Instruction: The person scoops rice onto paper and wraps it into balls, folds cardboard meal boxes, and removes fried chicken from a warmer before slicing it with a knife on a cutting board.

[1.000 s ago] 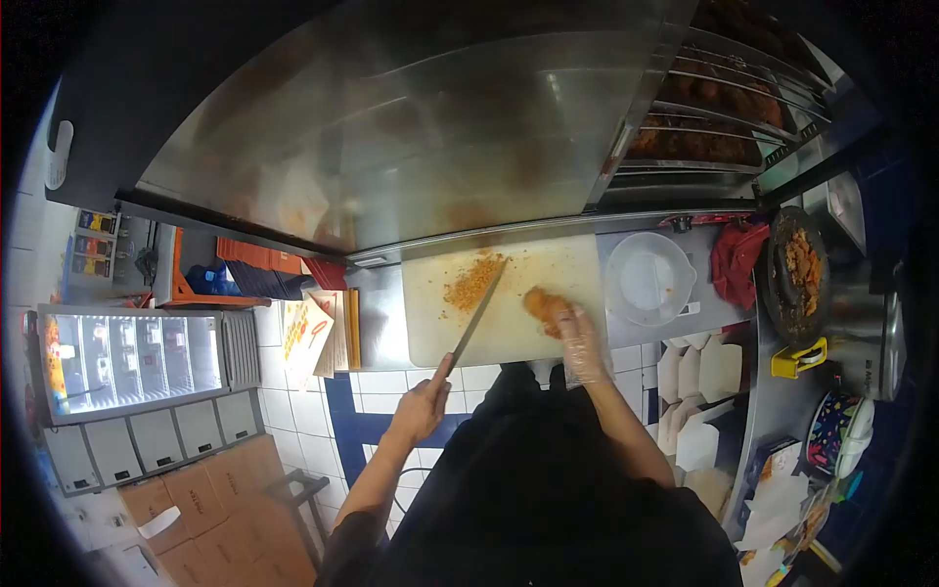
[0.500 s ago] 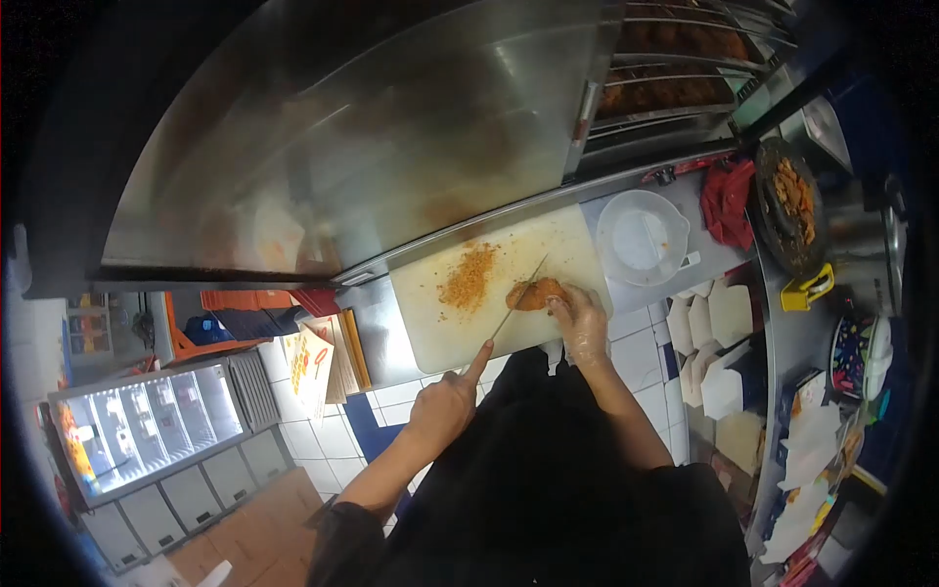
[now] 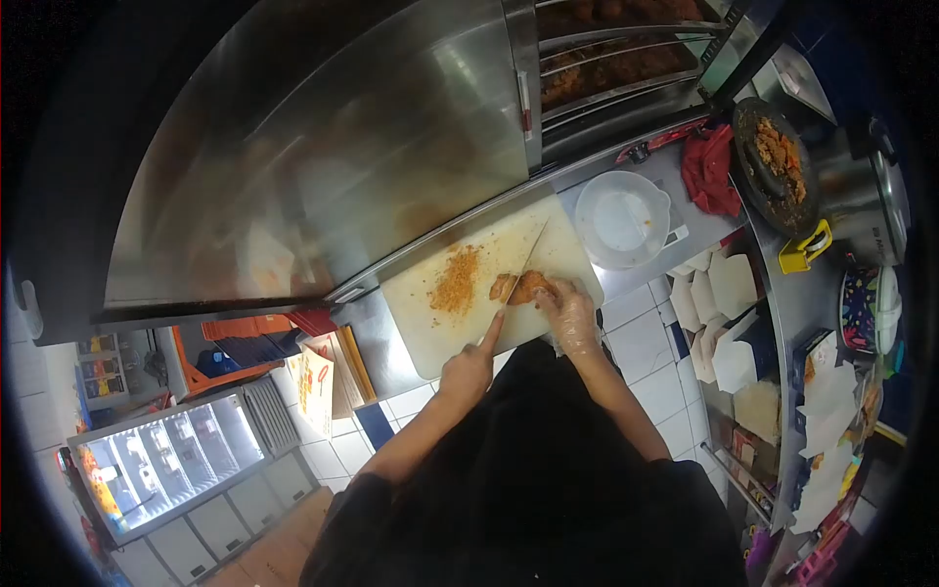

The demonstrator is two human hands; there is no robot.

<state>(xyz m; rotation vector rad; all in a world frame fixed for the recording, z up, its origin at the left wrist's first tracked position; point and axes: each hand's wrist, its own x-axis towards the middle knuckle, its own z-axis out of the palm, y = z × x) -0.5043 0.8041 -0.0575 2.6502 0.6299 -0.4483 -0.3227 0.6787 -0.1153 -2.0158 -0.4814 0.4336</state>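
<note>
My left hand (image 3: 467, 375), bare, is closed round the handle of a kitchen knife (image 3: 535, 248), index finger stretched along its top. The blade points away from me and stands in a breaded, brown fried cutlet (image 3: 531, 288); a small piece lies apart on its left side. My right hand (image 3: 570, 318), in a clear plastic glove, grips the cutlet's right end. Both hands are over a white cutting board (image 3: 421, 342), where a heap of orange-brown crumbs (image 3: 456, 282) lies to the left of the cutlet.
A round clear plastic tub (image 3: 623, 220) stands right of the board, near a red cloth (image 3: 711, 168). Further right are a dark pan with food (image 3: 778, 161) and white takeaway boxes (image 3: 734, 284). A steel cabinet (image 3: 391, 147) rises behind the board.
The knife has moved through the cutlet, and a small piece now sits apart on the left. My right hand still holds the other end. The whole view has shifted slightly.
</note>
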